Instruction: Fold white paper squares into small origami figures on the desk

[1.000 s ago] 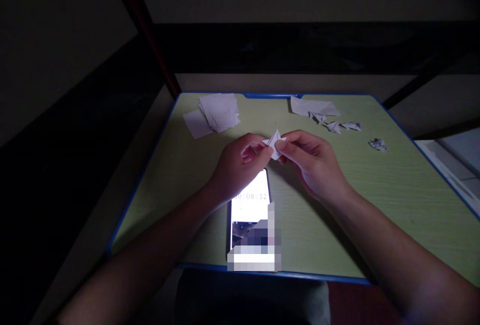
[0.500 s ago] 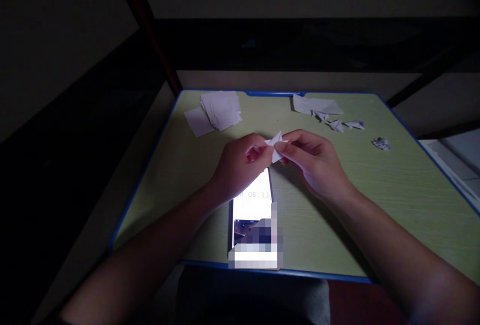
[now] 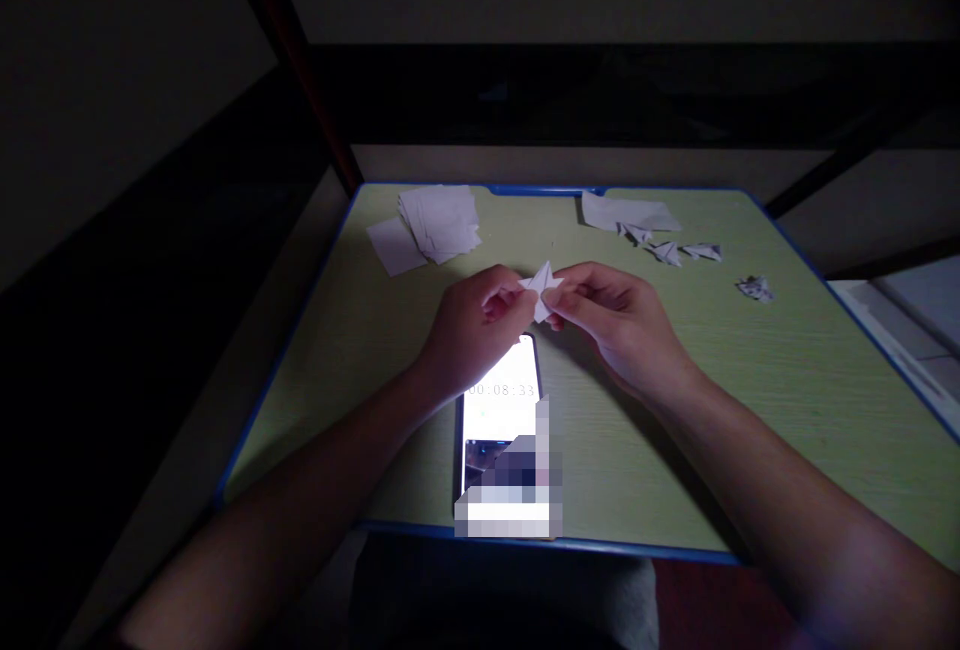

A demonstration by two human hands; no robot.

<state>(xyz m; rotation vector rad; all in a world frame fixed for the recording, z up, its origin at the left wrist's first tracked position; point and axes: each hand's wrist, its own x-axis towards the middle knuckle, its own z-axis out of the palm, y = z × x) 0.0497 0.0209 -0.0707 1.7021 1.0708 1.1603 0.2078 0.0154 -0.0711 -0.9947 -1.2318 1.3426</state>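
Note:
A small folded white paper (image 3: 545,280) with pointed corners is held up over the middle of the table. My left hand (image 3: 480,320) pinches its left side between thumb and curled fingers. On the other side, my right hand (image 3: 619,320) grips it with the thumb on the near face and the fingers behind. Both thumbs nearly meet at the paper's middle and cover part of it. Below my hands lies a lit phone (image 3: 499,415) showing a timer, its lower part blurred out.
A stack of white paper squares (image 3: 442,222) lies at the table's back left. At the back right are a flat sheet (image 3: 634,212), several small folded paper pieces (image 3: 666,252) and a crumpled piece (image 3: 754,288). A blue rim edges the green table (image 3: 787,410).
The folded paper has turned slightly and now faces me more squarely, with its point more upright. Both hands keep their pinch. The whole view has shifted a little.

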